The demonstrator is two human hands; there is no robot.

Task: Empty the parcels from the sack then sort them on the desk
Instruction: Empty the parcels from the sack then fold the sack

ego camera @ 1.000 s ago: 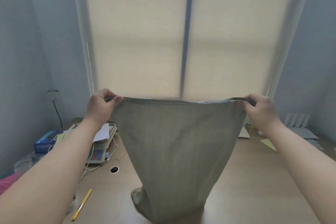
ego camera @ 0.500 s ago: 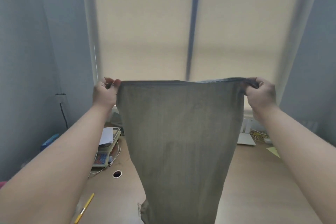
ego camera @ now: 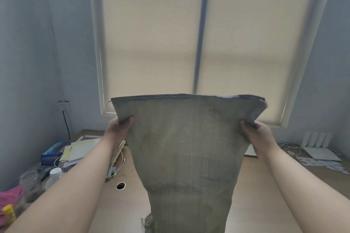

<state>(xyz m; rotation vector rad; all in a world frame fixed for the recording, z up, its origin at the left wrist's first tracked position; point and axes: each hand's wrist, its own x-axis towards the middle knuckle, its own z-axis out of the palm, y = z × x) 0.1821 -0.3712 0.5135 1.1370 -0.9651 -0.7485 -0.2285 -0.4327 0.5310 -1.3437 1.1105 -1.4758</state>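
Observation:
A grey-green woven sack [ego camera: 187, 153] hangs upright in front of me, wide at the top and narrowing toward the wooden desk [ego camera: 125, 212], its lower end out of frame. My left hand [ego camera: 119, 128] grips the sack's left side a little below the top edge. On the other side, my right hand [ego camera: 255, 132] grips it at about the same height. The top corners stick up above both hands. No parcels are visible; the sack hides the desk behind it.
Clutter sits at the desk's left: a blue box [ego camera: 53, 153], papers [ego camera: 79, 151], a white bottle [ego camera: 54, 175], pink cloth [ego camera: 11, 198] and cables. A cable hole [ego camera: 120, 185] is near the sack. A white router [ego camera: 316, 145] and papers lie at the right. A blinded window [ego camera: 198, 43] is behind.
Both hands have slid from the sack's top corners to grips lower on its sides, so the top edge now stands above them. The view has tilted up.

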